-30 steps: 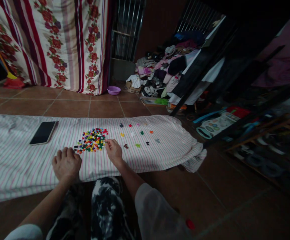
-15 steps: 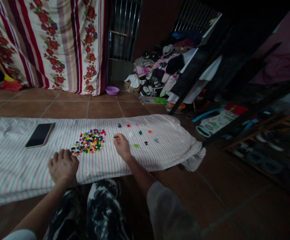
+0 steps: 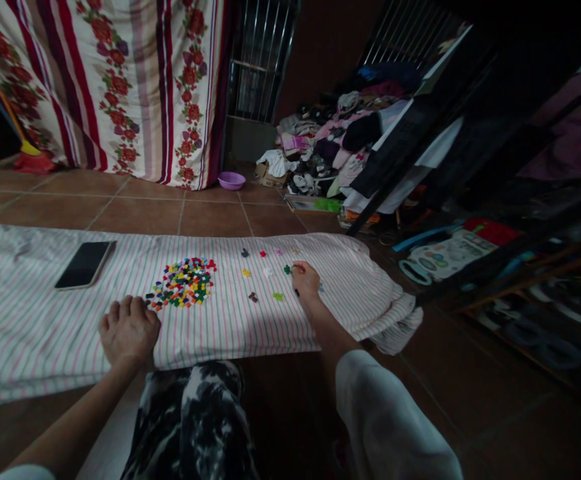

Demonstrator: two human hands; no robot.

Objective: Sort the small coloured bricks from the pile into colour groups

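Note:
My left hand [image 3: 129,328] lies palm down on the striped cloth [image 3: 190,337], holding nothing, fingers a little apart. Just beyond its fingertips is a heap of small multicoloured plastic pieces [image 3: 184,283]. My right hand [image 3: 306,277] is pinched at a small group of dark green pieces [image 3: 287,269]; a green piece is at its fingertips, partly hidden. Other small colour groups lie around it: white pieces [image 3: 268,272], lime green pieces [image 3: 277,296], brown pieces [image 3: 253,297], yellow pieces [image 3: 246,273] and red pieces [image 3: 263,253]. My right hand partly covers groups on the right.
A phone [image 3: 84,265] lies on the cloth at the left. Past the far edge, a purple basin [image 3: 231,180] stands on the tiled floor by a floral curtain [image 3: 145,100]. A clothes pile [image 3: 330,140] is at the back, a dark slanting post [image 3: 395,180] to the right.
My right hand has moved right, from beside the heap to the dark green group, carrying a green piece. My left hand stays on the cloth. The view has shifted slightly.

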